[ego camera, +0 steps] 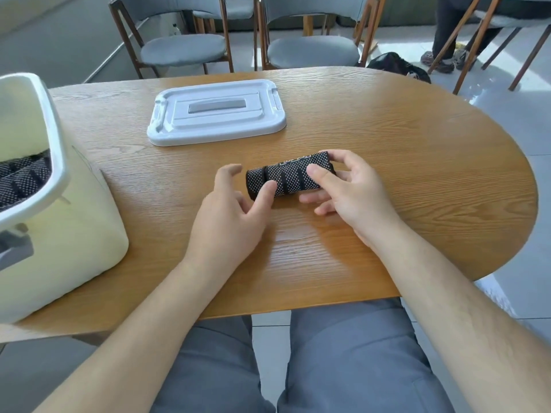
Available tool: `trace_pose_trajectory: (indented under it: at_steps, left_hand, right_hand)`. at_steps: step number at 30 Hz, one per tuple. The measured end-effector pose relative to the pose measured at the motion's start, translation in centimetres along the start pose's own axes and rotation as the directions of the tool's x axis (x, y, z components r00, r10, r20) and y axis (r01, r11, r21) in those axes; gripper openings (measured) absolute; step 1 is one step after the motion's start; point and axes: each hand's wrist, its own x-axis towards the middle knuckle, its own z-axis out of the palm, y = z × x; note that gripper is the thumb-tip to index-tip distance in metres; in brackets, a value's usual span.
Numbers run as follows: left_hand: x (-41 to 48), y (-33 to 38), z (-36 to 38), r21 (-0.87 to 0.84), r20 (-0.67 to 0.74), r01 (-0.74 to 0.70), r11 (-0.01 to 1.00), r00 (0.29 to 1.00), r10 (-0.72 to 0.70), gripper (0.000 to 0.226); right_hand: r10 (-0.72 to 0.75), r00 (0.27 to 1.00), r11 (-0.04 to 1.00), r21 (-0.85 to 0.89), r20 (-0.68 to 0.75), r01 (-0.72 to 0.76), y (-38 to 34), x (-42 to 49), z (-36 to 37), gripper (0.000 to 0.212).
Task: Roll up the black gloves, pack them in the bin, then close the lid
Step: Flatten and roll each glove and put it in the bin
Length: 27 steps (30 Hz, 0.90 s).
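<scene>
Head view: left hand (229, 210), fingers spread, thumb touching the rolled glove (286, 177); right hand (353, 193) pinches its right end; its long axis runs left-right.

A rolled glove (286, 175) lies on its side near the middle of a table (387, 129), in front of the seated person. The left hand (229, 216) touches the roll's left end with its thumb; the right hand (354, 192) grips the right end. Behind the roll, further from the person, a lid (216, 111) lies flat on the table. A bin (59, 234) stands at the table's left edge, with more gloves (24, 180) inside it. Two chairs (182, 49) stand behind the table's far side, and a bag (396, 65) sits on the floor to their right.
</scene>
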Motion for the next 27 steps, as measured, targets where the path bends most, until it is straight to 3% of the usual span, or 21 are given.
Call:
trace_pose_trajectory:
  at_steps: [2, 5, 7, 10, 14, 18, 23, 27]
  left_hand:
    - [0.0, 0.8, 0.0, -0.19, 0.133, 0.15, 0.97, 0.983, -0.126, 0.073]
    - [1.1, 1.7, 0.5, -0.542, 0.348, 0.432, 0.721, 0.896, -0.276, 0.078]
    - [1.9, 1.7, 0.8, -0.653, 0.403, 0.49, 0.577, 0.87, -0.283, 0.068]
    - [2.5, 1.2, 1.0, -0.728, 0.381, 0.464, 0.504, 0.886, -0.266, 0.056]
    - [2.2, 1.0, 0.6, -0.72, 0.316, 0.383, 0.578, 0.923, -0.218, 0.037]
    - [1.5, 1.9, -1.4, -0.687, 0.33, 0.349, 0.637, 0.931, -0.154, 0.017]
    - [1.7, 3.9, -7.0, -0.657, 0.273, 0.253, 0.71, 0.958, -0.089, 0.026]
    - [2.2, 4.7, -13.5, -0.553, 0.203, 0.176, 0.815, 0.976, -0.073, 0.045]
  right_hand:
    - [-0.007, 1.0, 0.999, 0.036, 0.002, 0.007, 0.0, 0.0, -0.1, 0.038]
    - [-0.007, 1.0, 0.992, 0.126, 0.012, 0.006, -0.1, -0.1, -0.1, 0.033]
    - [-0.008, 0.999, 0.986, 0.169, 0.046, 0.0, -0.2, -0.3, -0.3, 0.033]
    - [-0.022, 0.994, 0.986, 0.17, 0.105, 0.004, -0.2, -0.7, -0.7, 0.034]
    - [-0.015, 0.99, 0.981, 0.194, 0.137, -0.012, -0.1, -0.8, -1.0, 0.04]
    - [-0.003, 0.964, 0.949, 0.304, 0.266, -0.081, -1.0, -1.0, -0.6, 0.045]
    - [-0.114, 0.933, 0.932, 0.361, 0.341, -0.018, -5.4, -0.5, 1.1, 0.032]
    - [-0.148, 0.861, 0.97, 0.241, 0.487, 0.031, -10.1, 0.7, 4.4, 0.037]
